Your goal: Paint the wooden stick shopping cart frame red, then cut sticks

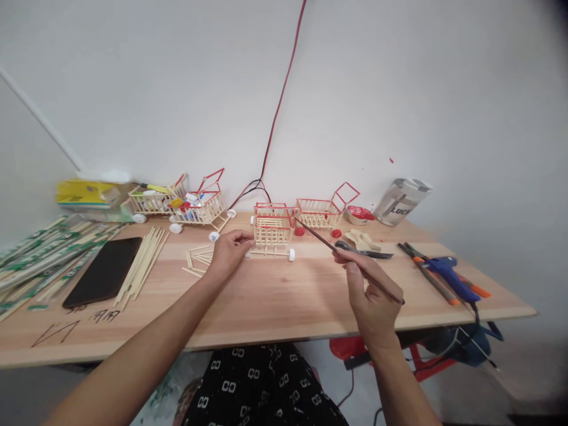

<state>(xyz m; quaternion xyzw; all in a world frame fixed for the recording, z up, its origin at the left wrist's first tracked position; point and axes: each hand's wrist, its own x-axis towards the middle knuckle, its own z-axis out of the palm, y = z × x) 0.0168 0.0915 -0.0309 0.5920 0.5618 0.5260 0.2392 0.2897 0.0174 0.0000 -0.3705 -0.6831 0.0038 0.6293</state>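
A small stick-built cart (271, 238) with white wheels and some red-painted top bars stands on the wooden table in front of me. My left hand (231, 251) pinches its lower left side, close to a wheel hidden by the fingers. In my right hand (370, 290) is a thin dark paintbrush (323, 241), gripped like a pen. Its tip meets or nearly meets the cart's upper right edge. Behind, to the right, sits another stick cart (317, 213) with a red rim and red wheels. Red paint fills a small bowl (360, 214) near the wall.
Two finished-looking carts (199, 204) holding small items stand back left. Loose sticks (142, 266), a black phone (104, 272) and wrapped chopsticks (48, 260) lie left. At right are pliers (428, 272), a blue glue gun (452, 278) and a leaning can (402, 201).
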